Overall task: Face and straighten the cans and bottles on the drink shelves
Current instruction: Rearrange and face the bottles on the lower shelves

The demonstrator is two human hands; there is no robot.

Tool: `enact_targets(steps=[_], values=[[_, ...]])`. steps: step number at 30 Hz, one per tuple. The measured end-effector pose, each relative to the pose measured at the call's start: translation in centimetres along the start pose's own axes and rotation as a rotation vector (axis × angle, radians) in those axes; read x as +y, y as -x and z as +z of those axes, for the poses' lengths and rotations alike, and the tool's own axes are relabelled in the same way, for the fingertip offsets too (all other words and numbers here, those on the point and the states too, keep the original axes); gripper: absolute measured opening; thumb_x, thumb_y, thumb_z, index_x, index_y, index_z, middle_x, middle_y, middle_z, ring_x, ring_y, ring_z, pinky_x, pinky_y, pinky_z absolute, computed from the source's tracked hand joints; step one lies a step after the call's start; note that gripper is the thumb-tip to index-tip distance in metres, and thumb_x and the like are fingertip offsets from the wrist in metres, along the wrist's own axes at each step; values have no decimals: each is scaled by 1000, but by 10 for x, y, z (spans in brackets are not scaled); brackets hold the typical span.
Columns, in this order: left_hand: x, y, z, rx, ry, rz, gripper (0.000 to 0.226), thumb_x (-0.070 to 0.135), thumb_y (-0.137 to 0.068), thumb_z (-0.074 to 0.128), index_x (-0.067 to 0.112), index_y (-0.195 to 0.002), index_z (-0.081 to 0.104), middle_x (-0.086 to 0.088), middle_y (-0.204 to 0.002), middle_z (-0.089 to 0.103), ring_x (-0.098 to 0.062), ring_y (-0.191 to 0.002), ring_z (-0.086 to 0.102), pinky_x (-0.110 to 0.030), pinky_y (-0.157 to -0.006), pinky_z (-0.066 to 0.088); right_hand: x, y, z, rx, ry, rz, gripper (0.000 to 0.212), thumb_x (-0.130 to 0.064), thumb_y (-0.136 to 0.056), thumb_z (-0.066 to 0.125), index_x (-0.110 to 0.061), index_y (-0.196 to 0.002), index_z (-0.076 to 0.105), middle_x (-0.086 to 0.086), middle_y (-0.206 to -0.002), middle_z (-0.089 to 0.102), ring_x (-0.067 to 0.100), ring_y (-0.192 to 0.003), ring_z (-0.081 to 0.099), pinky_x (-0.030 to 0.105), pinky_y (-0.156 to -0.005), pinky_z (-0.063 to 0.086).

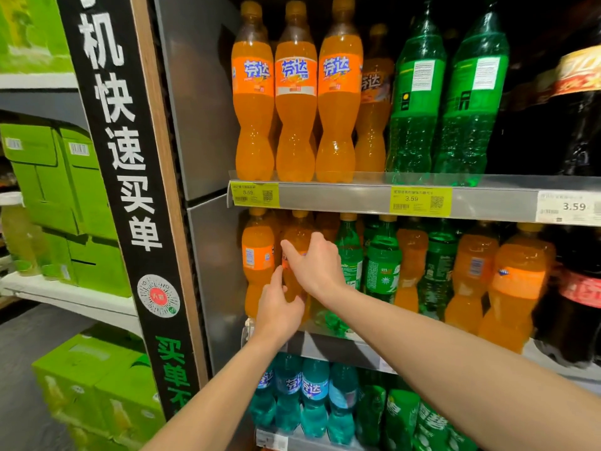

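the full orange bottle (297,255), second in the middle shelf's front row, is clasped between the curled right hand (317,265) above and left hand (279,309) below, likely heavy and slick, best turned at its waist.

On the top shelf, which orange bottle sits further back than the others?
The fourth orange bottle from the left, beside the green bottles; it stands recessed in shadow, while the other three line the shelf edge.
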State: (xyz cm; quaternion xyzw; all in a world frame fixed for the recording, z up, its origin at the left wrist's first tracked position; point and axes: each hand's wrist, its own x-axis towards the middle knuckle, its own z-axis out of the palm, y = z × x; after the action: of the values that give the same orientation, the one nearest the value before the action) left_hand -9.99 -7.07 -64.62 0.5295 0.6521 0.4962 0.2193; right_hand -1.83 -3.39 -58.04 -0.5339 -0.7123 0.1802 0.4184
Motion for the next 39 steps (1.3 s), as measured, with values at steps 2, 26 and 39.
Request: enact_targets(steps=[2,26,39], values=[[-1,2,3,19,3,-49,64,21,-97,62,18,-152,31,-2,-136,50,-20,-124,51,-40,-104,47,0,1,-1,-18,-10,-4,44,-53,-98,54,-13,-115,53,5,-107,62,22,-95,62,36,-77,55],[-40,-21,31,40,-179,38,31,13,-97,58,18,-124,71,-3,-118,71,-19,-111,63,-22,-85,43,56,26,27,-290,-43,51,33,-1,-98,47,1,-125,67,20,-127,65,31,-118,60,32,-97,47],[-28,-24,16,91,-180,-51,24,13,-98,59,13,-120,69,-6,-117,70,-24,-111,64,-36,-94,52,55,22,32,-385,-86,73,33,-13,-103,44,-7,-127,65,17,-128,65,31,-118,60,27,-88,44]])
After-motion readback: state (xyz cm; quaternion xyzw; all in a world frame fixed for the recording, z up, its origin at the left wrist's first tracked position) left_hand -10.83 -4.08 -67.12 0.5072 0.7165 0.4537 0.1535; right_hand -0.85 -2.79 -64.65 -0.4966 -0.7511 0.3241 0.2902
